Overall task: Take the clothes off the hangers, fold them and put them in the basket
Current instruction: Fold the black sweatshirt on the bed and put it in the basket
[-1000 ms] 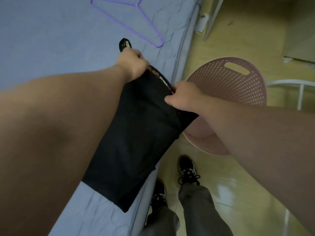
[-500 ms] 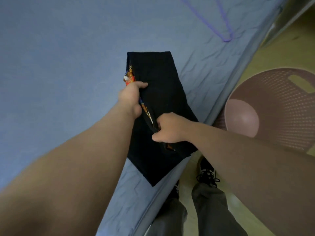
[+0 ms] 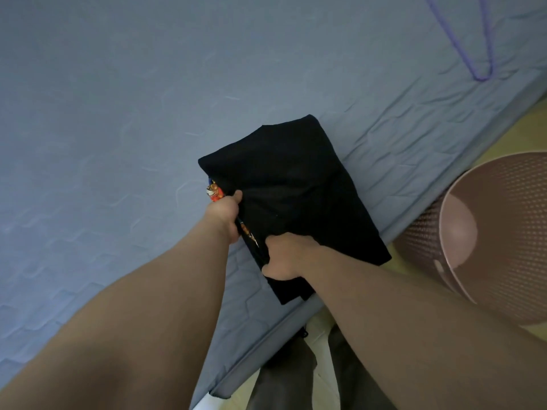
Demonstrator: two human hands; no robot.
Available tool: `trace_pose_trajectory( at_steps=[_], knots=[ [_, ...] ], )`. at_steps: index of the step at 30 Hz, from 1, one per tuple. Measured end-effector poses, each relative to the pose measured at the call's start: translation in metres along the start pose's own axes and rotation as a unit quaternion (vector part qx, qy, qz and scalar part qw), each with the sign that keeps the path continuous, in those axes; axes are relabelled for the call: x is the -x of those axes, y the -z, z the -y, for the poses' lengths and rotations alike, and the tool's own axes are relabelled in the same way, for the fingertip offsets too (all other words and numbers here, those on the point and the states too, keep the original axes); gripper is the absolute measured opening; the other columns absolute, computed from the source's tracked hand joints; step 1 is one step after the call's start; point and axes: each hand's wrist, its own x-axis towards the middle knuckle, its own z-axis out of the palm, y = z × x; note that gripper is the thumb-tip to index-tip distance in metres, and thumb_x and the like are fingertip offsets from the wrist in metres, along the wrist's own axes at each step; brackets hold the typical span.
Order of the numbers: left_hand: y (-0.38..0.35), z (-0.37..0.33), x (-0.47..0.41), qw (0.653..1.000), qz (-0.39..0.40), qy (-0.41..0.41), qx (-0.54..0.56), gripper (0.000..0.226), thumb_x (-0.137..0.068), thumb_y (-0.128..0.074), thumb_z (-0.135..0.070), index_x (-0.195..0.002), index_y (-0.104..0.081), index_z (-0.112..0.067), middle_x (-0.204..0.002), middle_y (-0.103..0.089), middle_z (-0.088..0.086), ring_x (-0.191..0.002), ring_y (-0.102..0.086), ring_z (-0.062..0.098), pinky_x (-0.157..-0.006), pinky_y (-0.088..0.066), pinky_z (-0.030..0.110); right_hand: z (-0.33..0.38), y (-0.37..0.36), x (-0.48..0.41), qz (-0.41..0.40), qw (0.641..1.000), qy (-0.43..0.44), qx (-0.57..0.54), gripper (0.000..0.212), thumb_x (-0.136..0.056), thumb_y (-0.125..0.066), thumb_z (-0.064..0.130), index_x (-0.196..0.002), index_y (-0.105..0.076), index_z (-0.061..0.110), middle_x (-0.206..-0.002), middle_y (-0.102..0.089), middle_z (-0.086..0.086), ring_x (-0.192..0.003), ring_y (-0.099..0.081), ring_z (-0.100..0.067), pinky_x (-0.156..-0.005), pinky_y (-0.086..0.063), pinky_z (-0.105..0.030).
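Note:
A black garment [image 3: 296, 196] with a red and orange print at its edge lies folded into a compact rectangle on the blue mattress [image 3: 118, 113], near the bed's right edge. My left hand [image 3: 226, 213] grips its left edge beside the print. My right hand [image 3: 284, 255] grips the near edge of the same garment, fingers curled into the cloth. The pink perforated basket [image 3: 500, 232] stands on the floor to the right of the bed, its inside showing no clothes. A purple hanger [image 3: 479, 39] lies bare on the mattress at the top right.
The mattress edge runs diagonally from the lower middle to the upper right. Yellowish floor [image 3: 509, 134] lies beyond it. My grey trouser legs [image 3: 296, 386] and a dark shoe show at the bottom, close to the bed.
The garment has been folded over from a long strip hanging off the bed into a shorter rectangle lying on the mattress. Both hands kept their hold and moved with it.

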Motion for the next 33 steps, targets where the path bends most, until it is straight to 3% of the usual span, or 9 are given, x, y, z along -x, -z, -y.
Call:
trace_pose_trajectory(
  at_steps=[3, 6, 8, 10, 12, 14, 20, 28, 33],
  knots=[
    [-0.002, 0.000, -0.014, 0.998, -0.054, -0.005, -0.044, 0.030, -0.091, -0.067, -0.030, -0.115, -0.058, -0.013, -0.109, -0.066, 0.010, -0.096, -0.065, 0.029, -0.091, -0.055, 0.044, -0.005, -0.001, 0.001, -0.158, 0.986, 0.039, 0.016, 0.024, -0.095, -0.049, 0.043, -0.102, -0.054, 0.020, -0.098, -0.059, -0.001, -0.085, -0.058, -0.020, -0.074, -0.049, -0.036],
    [-0.007, -0.001, -0.013, 0.960, -0.220, -0.106, -0.141, 0.064, -0.070, -0.072, -0.025, -0.128, -0.047, -0.013, -0.129, -0.054, 0.012, -0.114, -0.057, 0.032, -0.097, -0.049, 0.044, -0.012, 0.011, 0.000, -0.427, 0.904, 0.012, 0.039, 0.019, -0.097, -0.047, 0.040, -0.102, -0.053, 0.022, -0.101, -0.054, -0.001, -0.088, -0.054, -0.017, -0.075, -0.049, -0.036],
    [-0.015, -0.005, 0.002, 0.880, -0.310, -0.243, -0.266, 0.082, -0.072, -0.069, -0.025, -0.144, -0.032, -0.018, -0.151, -0.032, 0.008, -0.138, -0.035, 0.028, -0.115, -0.028, 0.044, -0.017, 0.028, -0.004, -0.512, 0.856, -0.050, 0.046, 0.025, -0.098, -0.045, 0.038, -0.113, -0.053, 0.020, -0.115, -0.053, -0.005, -0.101, -0.053, -0.021, -0.086, -0.046, -0.039],
    [-0.029, -0.011, 0.018, 0.766, -0.289, -0.438, -0.371, 0.078, -0.077, -0.060, -0.026, -0.149, -0.028, -0.022, -0.160, -0.020, 0.003, -0.147, -0.019, 0.021, -0.119, -0.004, 0.041, -0.022, 0.047, -0.010, -0.534, 0.838, -0.103, 0.045, 0.038, -0.100, -0.041, 0.040, -0.131, -0.047, 0.018, -0.138, -0.045, -0.011, -0.124, -0.047, -0.027, -0.101, -0.039, -0.048],
    [-0.046, -0.021, 0.022, 0.639, -0.218, -0.572, -0.465, 0.066, -0.086, -0.048, -0.031, -0.149, -0.031, -0.026, -0.160, -0.023, 0.000, -0.149, -0.017, 0.020, -0.119, 0.001, 0.044, -0.027, 0.065, -0.017, -0.512, 0.849, -0.129, 0.031, 0.051, -0.102, -0.033, 0.043, -0.147, -0.033, 0.019, -0.157, -0.028, -0.010, -0.142, -0.030, -0.029, -0.111, -0.027, -0.057],
    [-0.060, -0.035, 0.013, 0.565, -0.174, -0.587, -0.552, 0.054, -0.100, -0.034, -0.041, -0.151, -0.029, -0.027, -0.160, -0.026, 0.001, -0.149, -0.019, 0.023, -0.122, -0.004, 0.049, -0.032, 0.074, -0.027, -0.458, 0.881, -0.113, 0.029, 0.058, -0.104, -0.025, 0.045, -0.157, -0.013, 0.024, -0.165, -0.007, -0.005, -0.151, -0.010, -0.027, -0.115, -0.017, -0.061],
    [-0.079, -0.050, -0.061, 0.535, -0.135, -0.457, -0.697, 0.056, -0.103, -0.024, -0.053, -0.154, -0.013, -0.032, -0.149, -0.038, 0.010, -0.133, -0.040, 0.033, -0.110, -0.029, 0.054, -0.080, 0.053, -0.065, -0.368, 0.920, -0.087, 0.102, 0.065, -0.101, -0.016, 0.058, -0.155, 0.012, 0.037, -0.163, 0.023, -0.004, -0.150, 0.020, -0.028, -0.114, 0.001, -0.069],
    [-0.074, -0.016, -0.130, 0.534, -0.153, -0.476, -0.682, 0.061, -0.099, -0.015, -0.059, -0.154, -0.005, -0.035, -0.158, -0.018, 0.010, -0.142, -0.021, 0.034, -0.116, -0.015, 0.050, -0.117, 0.008, -0.122, -0.409, 0.889, -0.060, 0.195, 0.070, -0.098, -0.011, 0.063, -0.157, 0.011, 0.032, -0.161, 0.025, -0.009, -0.148, 0.024, -0.032, -0.112, 0.005, -0.069],
    [-0.075, -0.039, -0.104, 0.592, -0.087, -0.416, -0.684, 0.062, -0.098, -0.021, -0.061, -0.154, -0.006, -0.039, -0.160, -0.014, 0.007, -0.147, -0.014, 0.031, -0.120, -0.008, 0.051, -0.099, 0.025, -0.095, -0.394, 0.902, -0.069, 0.162, 0.072, -0.098, -0.018, 0.062, -0.158, 0.004, 0.028, -0.163, 0.018, -0.012, -0.150, 0.018, -0.033, -0.111, 0.004, -0.070]
  ],
)
